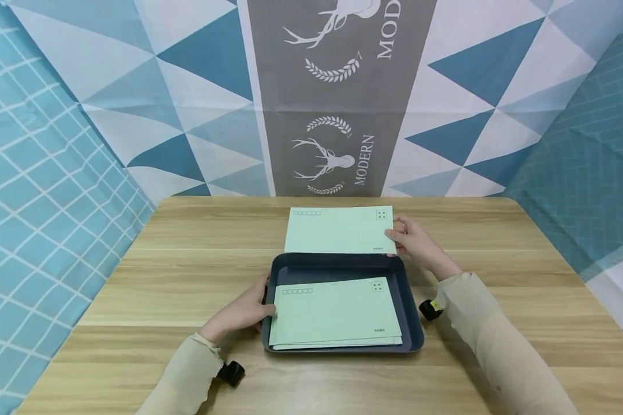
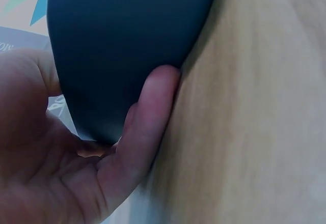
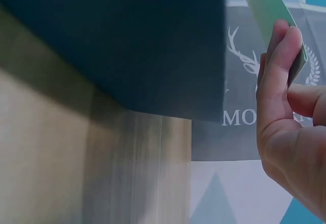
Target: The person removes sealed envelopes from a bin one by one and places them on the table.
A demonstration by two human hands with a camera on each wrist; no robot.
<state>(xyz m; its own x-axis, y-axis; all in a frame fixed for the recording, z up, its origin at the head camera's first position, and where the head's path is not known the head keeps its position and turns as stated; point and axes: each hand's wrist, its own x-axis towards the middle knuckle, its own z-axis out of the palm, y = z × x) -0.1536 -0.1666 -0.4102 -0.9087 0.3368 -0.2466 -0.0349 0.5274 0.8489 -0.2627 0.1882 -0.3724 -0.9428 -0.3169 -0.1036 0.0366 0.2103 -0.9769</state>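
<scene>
1. One dark blue-grey tray (image 1: 412, 311) sits near the middle of one wooden table (image 1: 161, 276), its long side facing the person.
2. Two hands are in view, one on each side of the tray.
3. The left hand (image 1: 244, 314) rests against the tray's left edge. In the left wrist view its fingers (image 2: 147, 117) lie fairly straight along the tray's dark outer wall (image 2: 127, 46), pressing on it rather than wrapped round it, with the thumb on the other side of the rim.
4. The right hand (image 1: 412, 239) pinches the right edge of one pale green envelope (image 1: 337, 230). The right wrist view shows fingers (image 3: 277, 76) and thumb closed on the thin green edge (image 3: 270, 5).
5. That held envelope is beyond the far rim of the tray, printed face up, its near edge at the tray's back rim. Whether it rests flat on the table or is lifted slightly cannot be told.
6. A stack of envelopes (image 1: 337, 311) lies inside the tray, towards its near side. The top one shows fully; at least one more edge peeks out beneath it, and the exact count of the stack cannot be told.
7. Two small black wrist cameras show, one by the left sleeve (image 1: 231, 372) and one by the right sleeve (image 1: 430, 308).
8. One patterned cloth backdrop (image 1: 337, 98) with deer prints hangs behind the table.
</scene>
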